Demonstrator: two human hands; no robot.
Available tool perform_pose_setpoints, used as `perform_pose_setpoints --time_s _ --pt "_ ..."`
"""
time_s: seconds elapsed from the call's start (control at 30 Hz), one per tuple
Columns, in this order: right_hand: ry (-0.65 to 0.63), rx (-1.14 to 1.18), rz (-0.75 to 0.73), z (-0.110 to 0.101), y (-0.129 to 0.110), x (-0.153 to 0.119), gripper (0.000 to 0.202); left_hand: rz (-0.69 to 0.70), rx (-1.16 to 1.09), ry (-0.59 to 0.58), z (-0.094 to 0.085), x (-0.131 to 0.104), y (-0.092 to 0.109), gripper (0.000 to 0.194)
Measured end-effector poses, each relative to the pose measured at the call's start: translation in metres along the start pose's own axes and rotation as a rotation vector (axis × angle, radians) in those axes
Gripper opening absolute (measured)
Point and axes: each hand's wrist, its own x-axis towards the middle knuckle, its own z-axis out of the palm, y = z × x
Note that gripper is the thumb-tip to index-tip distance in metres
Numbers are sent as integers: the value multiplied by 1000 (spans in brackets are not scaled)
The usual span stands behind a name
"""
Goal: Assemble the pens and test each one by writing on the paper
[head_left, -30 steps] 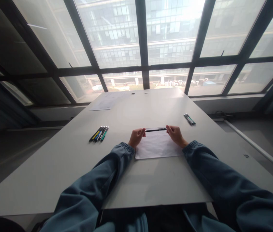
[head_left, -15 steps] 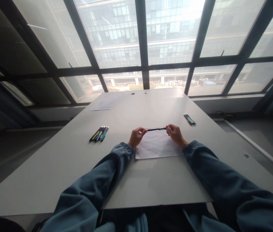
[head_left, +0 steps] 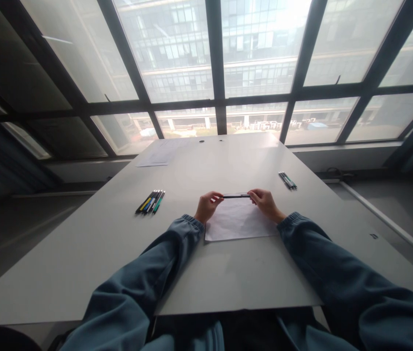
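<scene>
A dark pen [head_left: 236, 196] is held level between my two hands, over the far edge of a white sheet of paper [head_left: 241, 223]. My left hand [head_left: 208, 206] pinches its left end, and my right hand [head_left: 264, 204] pinches the right end, where the clip shows. Left of my hands, several pens [head_left: 150, 202] with black, yellow, blue and green parts lie side by side. A smaller bunch of pens [head_left: 287, 180] lies beyond my right hand, to the right.
The white table [head_left: 224, 278] reaches toward large windows [head_left: 253, 53]. Printed sheets [head_left: 155, 155] lie at its far left, and a small dark round object [head_left: 202, 141] is near the far edge. A small dark mark [head_left: 373, 236] shows at the right.
My right hand's fingertips have shifted slightly left along the pen. My left hand stays nearly in place, and the pens on the table have not moved.
</scene>
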Motion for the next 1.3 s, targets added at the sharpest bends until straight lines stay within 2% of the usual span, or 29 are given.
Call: perform_pose_setpoints --time_s 0.47,0.67,0.77,1.1,1.3 --pt "-80 41 -18 0 -1 -2 41 -15 -4 8 0 0 0 19" --pt "-70 62 -23 0 -1 -2 42 71 89 -89 -4 -1 0 35" --pt "-77 75 -29 1 0 -2 40 99 143 -89 -5 -1 -1 39" --pt "-68 73 -40 0 -5 -3 42 71 119 -93 -4 -2 0 49" --pt "-22 116 -52 0 -3 -2 37 62 -8 -65 -5 -2 4 37"
